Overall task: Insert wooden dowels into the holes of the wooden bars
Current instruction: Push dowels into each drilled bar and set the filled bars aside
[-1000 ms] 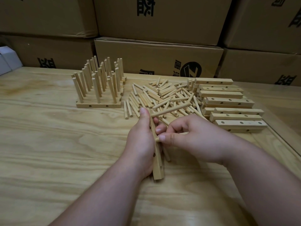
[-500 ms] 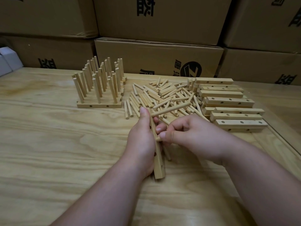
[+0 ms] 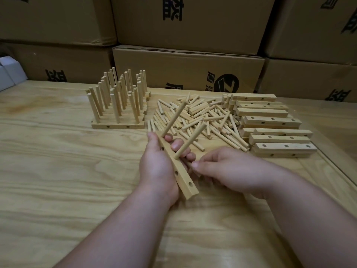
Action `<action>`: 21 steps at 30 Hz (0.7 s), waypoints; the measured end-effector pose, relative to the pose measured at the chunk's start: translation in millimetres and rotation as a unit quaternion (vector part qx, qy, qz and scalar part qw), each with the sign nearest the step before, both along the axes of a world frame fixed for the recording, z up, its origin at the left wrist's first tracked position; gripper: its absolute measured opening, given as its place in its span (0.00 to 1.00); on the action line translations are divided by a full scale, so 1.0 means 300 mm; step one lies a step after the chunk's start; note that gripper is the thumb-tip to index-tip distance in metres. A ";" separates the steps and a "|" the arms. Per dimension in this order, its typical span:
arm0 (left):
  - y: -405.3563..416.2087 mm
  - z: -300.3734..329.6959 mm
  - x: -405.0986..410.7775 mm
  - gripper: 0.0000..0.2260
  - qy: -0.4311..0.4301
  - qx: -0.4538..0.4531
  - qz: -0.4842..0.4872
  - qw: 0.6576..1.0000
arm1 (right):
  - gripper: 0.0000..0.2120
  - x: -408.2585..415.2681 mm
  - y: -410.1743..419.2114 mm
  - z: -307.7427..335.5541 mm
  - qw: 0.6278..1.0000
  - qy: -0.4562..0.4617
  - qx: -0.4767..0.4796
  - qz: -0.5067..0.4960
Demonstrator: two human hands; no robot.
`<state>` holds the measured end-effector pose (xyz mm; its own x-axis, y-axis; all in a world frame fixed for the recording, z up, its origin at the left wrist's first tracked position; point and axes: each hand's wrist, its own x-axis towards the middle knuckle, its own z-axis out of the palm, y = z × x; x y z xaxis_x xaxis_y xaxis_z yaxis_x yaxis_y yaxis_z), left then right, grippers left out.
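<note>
**Third dowel at the bar: seating in hand**

Upper left of the frame: the finished bars point(image 3: 118, 124) stand on the tabletop point(image 3: 48, 161), their dowels upright in rows. No defect visible from this view.

Centre: the left hand point(image 3: 157, 167) grips the bar point(image 3: 176, 167) in work, fingers curled round it from behind with the thumb on the near side. The bar runs diagonally, tilted, its near end low toward the viewer. Two dowels are already seated, the far dowel point(image 3: 174, 118) and the middle dowel point(image 3: 190, 141), both leaning up and to the right. Two side holes near the lower end show open.

Right of centre: the right hand point(image 3: 222, 169) pinches a short length of dowel point(image 3: 190, 165) between thumb and fingertips, its tip close against the bar just below the middle dowel. Whether it has entered a hole cannot be told; the fingers cover the spot.

Recommendation, as judgement: keep the bar braced firmly, line the dowel parallel with the two seated ones, then press straight along its axis. A skewed entry would likely bind.

Upper centre: the loose dowels point(image 3: 202, 117) lie heaped. Right of frame: the empty bars point(image 3: 270, 120) are stacked, awaiting filling.
</note>
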<state>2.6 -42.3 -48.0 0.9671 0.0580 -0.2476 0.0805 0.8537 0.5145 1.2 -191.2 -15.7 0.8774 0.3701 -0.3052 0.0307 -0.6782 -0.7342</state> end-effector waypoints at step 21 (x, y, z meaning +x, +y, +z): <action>0.004 -0.009 -0.002 0.21 -0.026 0.122 0.061 0.990 | 0.03 -0.003 -0.143 0.151 0.989 -0.010 -0.096 0.108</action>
<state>2.0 -41.0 -50.6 0.9605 0.2265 -0.1616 -0.0471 0.7047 0.7079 0.4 -234.1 29.5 0.7903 0.4873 -0.3715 0.2037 -0.7807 -0.5908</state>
